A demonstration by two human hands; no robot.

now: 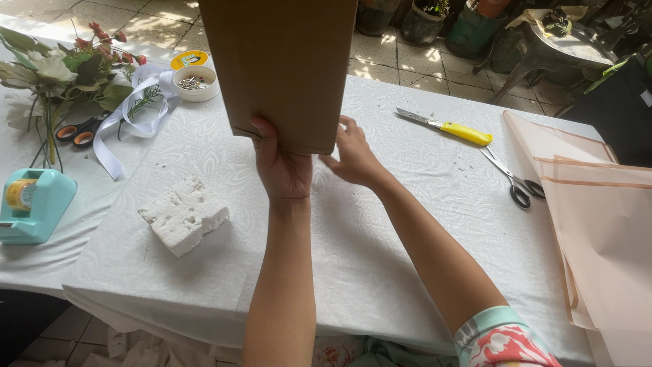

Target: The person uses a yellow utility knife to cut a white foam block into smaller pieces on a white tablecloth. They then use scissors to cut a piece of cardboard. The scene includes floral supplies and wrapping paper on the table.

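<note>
I see brown cardboard sheet (282, 68) upright above table (380, 245), long axis vertical. My left hand (284, 170) pinches bottom edge; right hand (353, 158) spread, fingertips touching same edge, equally near.

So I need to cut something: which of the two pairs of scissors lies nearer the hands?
The pair with black handles right of the right hand, beside the yellow-handled knife. The orange-handled pair lies far left, under the flowers.
</note>
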